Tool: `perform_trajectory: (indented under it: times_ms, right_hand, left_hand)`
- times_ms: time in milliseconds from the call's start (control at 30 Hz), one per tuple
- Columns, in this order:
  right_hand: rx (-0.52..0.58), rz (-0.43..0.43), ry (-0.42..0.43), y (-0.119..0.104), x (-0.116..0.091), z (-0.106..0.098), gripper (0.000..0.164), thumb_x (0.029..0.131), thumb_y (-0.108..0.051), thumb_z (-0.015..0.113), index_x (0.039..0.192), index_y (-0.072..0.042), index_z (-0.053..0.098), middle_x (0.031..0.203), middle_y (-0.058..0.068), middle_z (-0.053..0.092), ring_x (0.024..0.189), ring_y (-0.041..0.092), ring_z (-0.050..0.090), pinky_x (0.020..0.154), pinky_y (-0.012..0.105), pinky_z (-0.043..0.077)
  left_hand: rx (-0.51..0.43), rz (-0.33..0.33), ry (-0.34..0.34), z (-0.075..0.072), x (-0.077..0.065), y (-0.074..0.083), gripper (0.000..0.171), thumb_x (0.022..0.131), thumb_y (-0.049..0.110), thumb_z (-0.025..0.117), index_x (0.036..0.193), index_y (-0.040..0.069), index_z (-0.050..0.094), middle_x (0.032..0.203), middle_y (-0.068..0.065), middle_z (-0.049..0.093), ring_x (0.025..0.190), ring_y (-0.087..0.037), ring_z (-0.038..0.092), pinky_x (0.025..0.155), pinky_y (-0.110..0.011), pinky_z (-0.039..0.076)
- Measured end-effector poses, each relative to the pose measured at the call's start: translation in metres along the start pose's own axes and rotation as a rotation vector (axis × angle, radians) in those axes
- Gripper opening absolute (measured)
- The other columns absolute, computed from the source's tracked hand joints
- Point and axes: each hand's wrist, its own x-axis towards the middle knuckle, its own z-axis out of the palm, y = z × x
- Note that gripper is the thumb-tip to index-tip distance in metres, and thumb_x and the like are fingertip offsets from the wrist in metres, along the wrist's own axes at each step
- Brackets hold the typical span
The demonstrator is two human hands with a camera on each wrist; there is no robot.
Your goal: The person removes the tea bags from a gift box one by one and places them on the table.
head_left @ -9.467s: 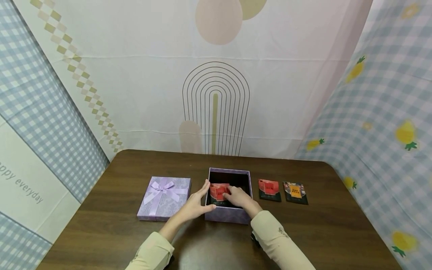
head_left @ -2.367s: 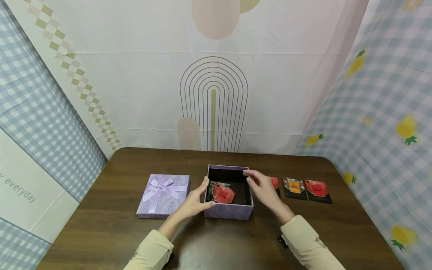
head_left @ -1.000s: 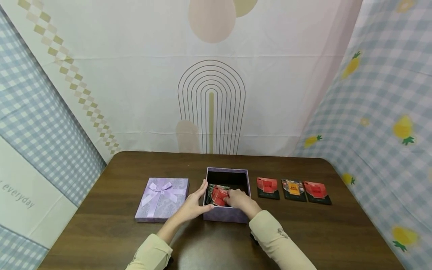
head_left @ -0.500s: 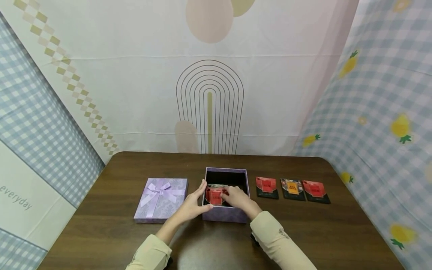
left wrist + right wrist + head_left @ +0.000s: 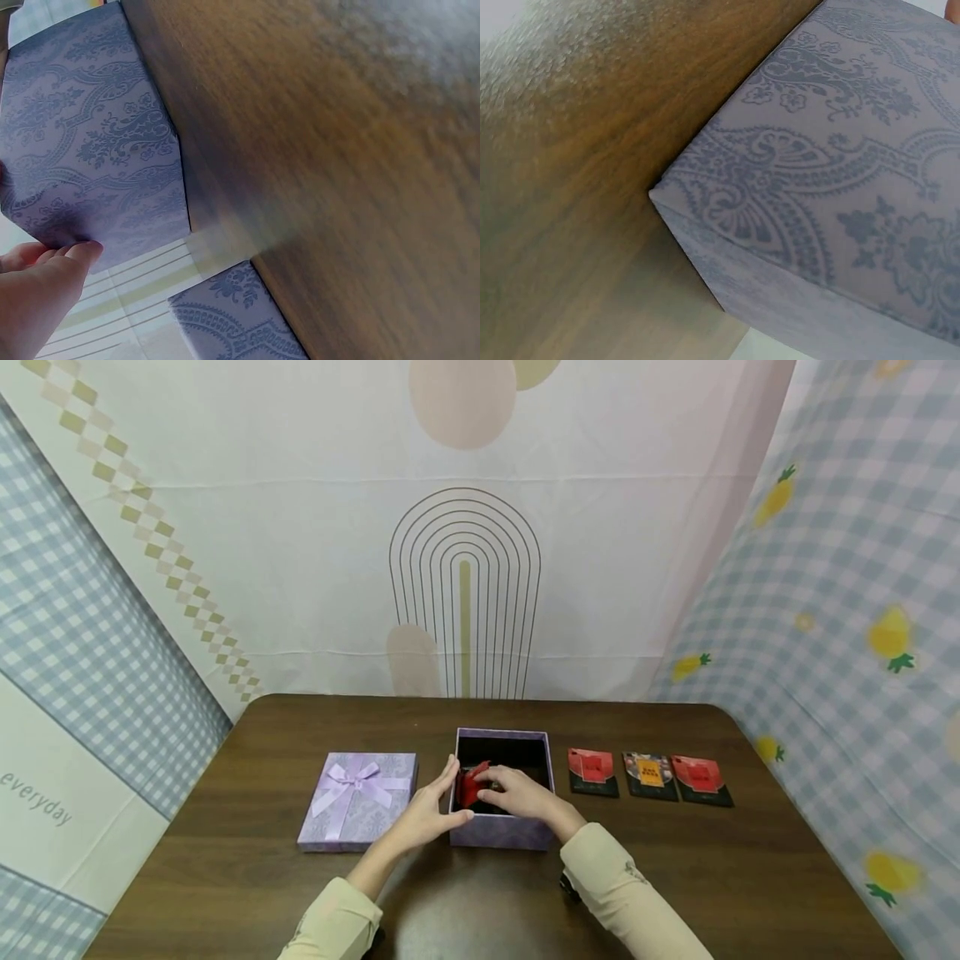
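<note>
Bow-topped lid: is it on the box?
No: the bow-topped lid lies on the table, to the left of the open box and apart from it.

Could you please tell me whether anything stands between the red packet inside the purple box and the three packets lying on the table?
Yes: right of the red packet come the right hand, then the box's right wall; I see nothing else before the three packets.

Left hand (image 5: 429, 812) extended, thumb spread; right hand (image 5: 519, 793) angled leftward, palm down.
</note>
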Motion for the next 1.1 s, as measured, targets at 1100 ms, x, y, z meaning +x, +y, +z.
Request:
perform_trajectory:
  times_ms: [1100]
  right_hand:
    - [0.088, 0.093, 0.195, -0.0005, -0.0004, -0.0025, 0.028, 0.092, -0.014, 0.051, 0.114, 0.000, 0.061, 0.113, 0.014, 0.062, 0.104, 0.028, 0.058, 0.086, 0.046, 0.046]
  left_hand:
    - [-0.003, -0.013, 0.003, -0.0002, 0.0002, 0.0006, 0.080, 0.079, 0.019, 0.068, 0.140, -0.007, 0.024, 0.148, -0.021, 0.015, 0.131, -0.036, 0.026, 0.106, -0.049, 0.024]
